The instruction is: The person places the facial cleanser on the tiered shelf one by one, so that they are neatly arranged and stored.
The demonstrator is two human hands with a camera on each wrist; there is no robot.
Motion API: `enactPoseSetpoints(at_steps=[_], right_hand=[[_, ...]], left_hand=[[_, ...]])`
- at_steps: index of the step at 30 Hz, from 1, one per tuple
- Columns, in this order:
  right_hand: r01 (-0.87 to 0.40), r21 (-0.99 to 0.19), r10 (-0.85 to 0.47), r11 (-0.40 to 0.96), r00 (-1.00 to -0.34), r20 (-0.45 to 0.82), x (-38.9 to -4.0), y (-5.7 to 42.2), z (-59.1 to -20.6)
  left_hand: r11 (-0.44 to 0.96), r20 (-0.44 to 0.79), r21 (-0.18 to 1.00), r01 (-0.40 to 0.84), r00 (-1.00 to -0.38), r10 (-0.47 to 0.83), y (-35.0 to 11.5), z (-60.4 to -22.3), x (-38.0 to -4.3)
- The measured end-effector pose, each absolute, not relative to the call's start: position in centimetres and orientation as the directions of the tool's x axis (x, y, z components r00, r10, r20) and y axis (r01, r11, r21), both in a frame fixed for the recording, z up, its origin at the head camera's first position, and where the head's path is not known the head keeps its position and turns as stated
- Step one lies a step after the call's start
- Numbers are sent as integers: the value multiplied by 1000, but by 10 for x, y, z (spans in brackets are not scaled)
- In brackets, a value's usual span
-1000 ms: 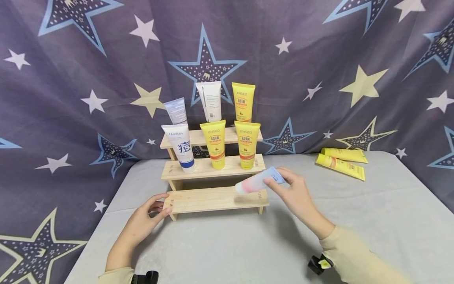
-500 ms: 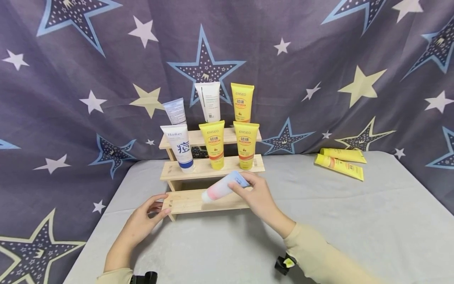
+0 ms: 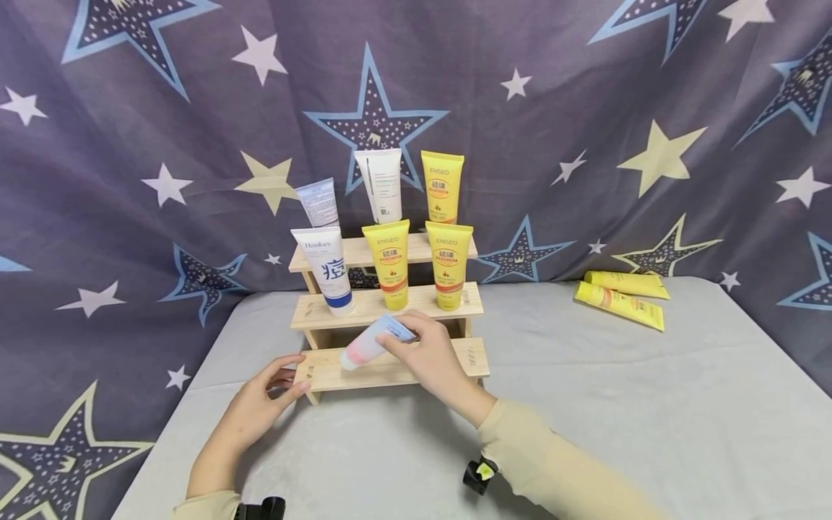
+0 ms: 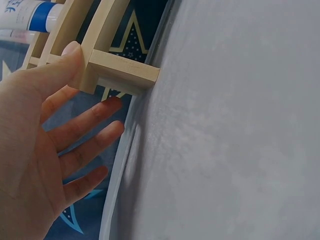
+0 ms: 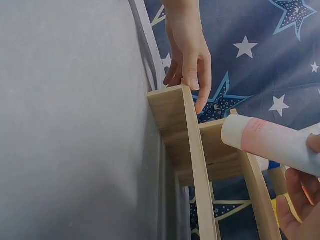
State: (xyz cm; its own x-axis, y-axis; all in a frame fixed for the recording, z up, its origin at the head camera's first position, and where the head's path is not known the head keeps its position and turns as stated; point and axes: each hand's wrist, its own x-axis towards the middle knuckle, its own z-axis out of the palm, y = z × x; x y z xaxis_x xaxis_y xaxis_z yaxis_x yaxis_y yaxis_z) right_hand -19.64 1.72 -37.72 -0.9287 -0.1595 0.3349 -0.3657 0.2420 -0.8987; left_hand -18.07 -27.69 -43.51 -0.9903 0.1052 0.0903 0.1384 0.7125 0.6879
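Note:
My right hand (image 3: 437, 359) pinches a tube (image 3: 369, 345) by its flat blue end. The tube fades from blue to pink and has a white cap, which tilts down to the left over the bottom step of a three-step wooden stand (image 3: 448, 365). In the right wrist view the cap of the tube (image 5: 270, 142) appears apart from the wood. My left hand (image 3: 256, 408) grips the bottom step's left end between thumb and index finger; its other fingers are spread in the left wrist view. Whether they touch the stand is unclear.
On the middle step stand a white-and-blue tube (image 3: 327, 267) and two yellow tubes (image 3: 390, 263). A bluish tube (image 3: 318, 204), a white tube (image 3: 382, 184) and a yellow tube (image 3: 443, 186) occupy the top. Two yellow tubes (image 3: 620, 307) lie at the back right.
My right hand has carried the pink-and-blue tube leftward and slightly down, from the bottom step's right end to above its middle. My left hand keeps its place on the stand.

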Motion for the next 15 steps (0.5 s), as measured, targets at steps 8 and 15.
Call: enactPoseSetpoints(at_steps=[8,15], right_hand=[[-387,-876,-190,288,-920,344,-201,1,-376],[-424,-814,-238,396,-904,355,-205,-5,-372]], left_hand=[[706,92,694,140,-990,107,-277,-436,-180],[710,90,690,140,-990,108,-277,-436,-181]])
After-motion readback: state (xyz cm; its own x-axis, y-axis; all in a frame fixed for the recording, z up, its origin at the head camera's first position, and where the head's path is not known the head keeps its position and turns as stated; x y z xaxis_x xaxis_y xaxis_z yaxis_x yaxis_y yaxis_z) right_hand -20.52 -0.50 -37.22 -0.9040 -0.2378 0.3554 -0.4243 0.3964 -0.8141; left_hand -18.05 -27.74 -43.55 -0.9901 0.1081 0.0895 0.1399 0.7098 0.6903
